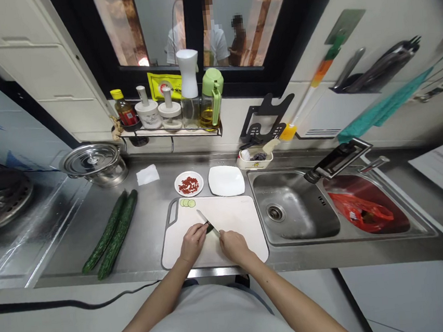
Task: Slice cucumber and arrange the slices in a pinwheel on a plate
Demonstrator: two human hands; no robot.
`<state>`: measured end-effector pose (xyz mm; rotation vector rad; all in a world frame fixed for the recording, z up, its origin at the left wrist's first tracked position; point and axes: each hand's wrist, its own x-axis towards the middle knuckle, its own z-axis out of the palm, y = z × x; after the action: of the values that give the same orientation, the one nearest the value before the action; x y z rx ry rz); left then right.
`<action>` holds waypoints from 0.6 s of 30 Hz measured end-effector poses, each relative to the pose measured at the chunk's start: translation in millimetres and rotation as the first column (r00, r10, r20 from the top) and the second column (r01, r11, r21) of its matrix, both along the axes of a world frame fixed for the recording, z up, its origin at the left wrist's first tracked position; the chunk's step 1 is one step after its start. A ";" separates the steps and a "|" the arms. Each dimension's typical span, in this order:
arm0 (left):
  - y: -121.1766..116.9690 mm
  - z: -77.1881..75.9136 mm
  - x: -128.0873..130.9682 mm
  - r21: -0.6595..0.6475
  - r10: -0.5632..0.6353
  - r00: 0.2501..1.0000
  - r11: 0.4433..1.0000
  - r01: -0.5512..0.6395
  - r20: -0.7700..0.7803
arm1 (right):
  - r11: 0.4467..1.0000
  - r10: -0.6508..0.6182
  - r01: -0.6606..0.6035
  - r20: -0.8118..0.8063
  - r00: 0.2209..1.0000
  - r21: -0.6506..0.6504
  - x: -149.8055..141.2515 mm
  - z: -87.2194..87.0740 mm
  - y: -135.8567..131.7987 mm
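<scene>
My right hand [234, 245] is closed around the handle of a small knife [201, 215], its blade pointing away and to the left. A short dark-green piece of cucumber [210, 226] lies under the blade, with the fingers of my left hand [193, 240] closed on its left side. Both hands are over a white cutting board [242, 213] with a grey edge. At the board's far left corner, several thin cucumber slices [188, 203] lie overlapped in a row. My fingers hide part of the cucumber piece.
Two whole cucumbers [118, 228] lie left of the board. Behind it stand a small plate of chopped red pieces [189, 185] and a white square plate [226, 180]. A lidded steel pot [99, 164] is at the back left. The sink [296, 206] is right, holding a red bag [363, 215].
</scene>
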<state>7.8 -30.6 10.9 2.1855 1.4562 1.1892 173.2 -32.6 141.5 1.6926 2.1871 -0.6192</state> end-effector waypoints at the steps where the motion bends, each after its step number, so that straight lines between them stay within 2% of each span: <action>1: 0.0 -0.3 0.1 0.000 0.003 1.000 1.000 -0.003 0.003 | 1.000 -0.008 0.008 0.012 1.000 -0.016 2.0 1.8 -2.6; 8: -0.2 0.0 1.3 -0.022 0.004 1.000 1.000 -0.003 0.025 | 0.998 -0.024 0.027 0.045 0.999 -0.064 11.0 9.8 -14.1; 18: 0.1 0.9 1.0 -0.035 0.002 1.000 0.999 -0.001 0.015 | 1.000 0.003 -0.003 0.009 1.000 -0.007 2.0 -7.2 1.0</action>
<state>8.7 -30.4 11.8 2.1482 1.4621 1.1687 175.3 -31.7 134.3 1.6851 2.1786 -0.6160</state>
